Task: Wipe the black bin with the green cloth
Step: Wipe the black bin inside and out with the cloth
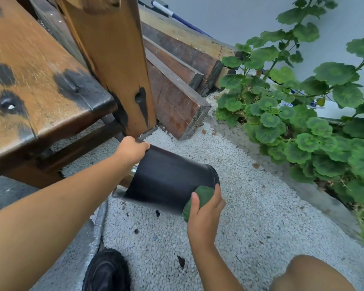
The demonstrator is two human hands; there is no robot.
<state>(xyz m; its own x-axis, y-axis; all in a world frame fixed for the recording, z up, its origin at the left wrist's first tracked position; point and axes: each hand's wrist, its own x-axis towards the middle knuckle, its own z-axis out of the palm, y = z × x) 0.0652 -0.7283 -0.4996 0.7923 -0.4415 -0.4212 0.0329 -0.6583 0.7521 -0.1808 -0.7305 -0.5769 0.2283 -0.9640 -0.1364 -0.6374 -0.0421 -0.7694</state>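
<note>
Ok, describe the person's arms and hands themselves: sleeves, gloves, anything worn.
Both forearms are bare with no sleeves in view. The left hand and the right hand wear no gloves, and no rings, watch or bracelets show. Fingernails are short and unpainted. Lower down, a bare knee and a black shoe are visible.

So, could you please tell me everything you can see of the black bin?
The black bin is a smooth, matte, plastic-looking container, tapering toward a ridged end at the right. It is tipped on its side above white gravel; its lower left edge is blurred. The left hand grips its upper left corner, and the right hand presses the green cloth against its narrower end. Its inside is hidden.
</note>
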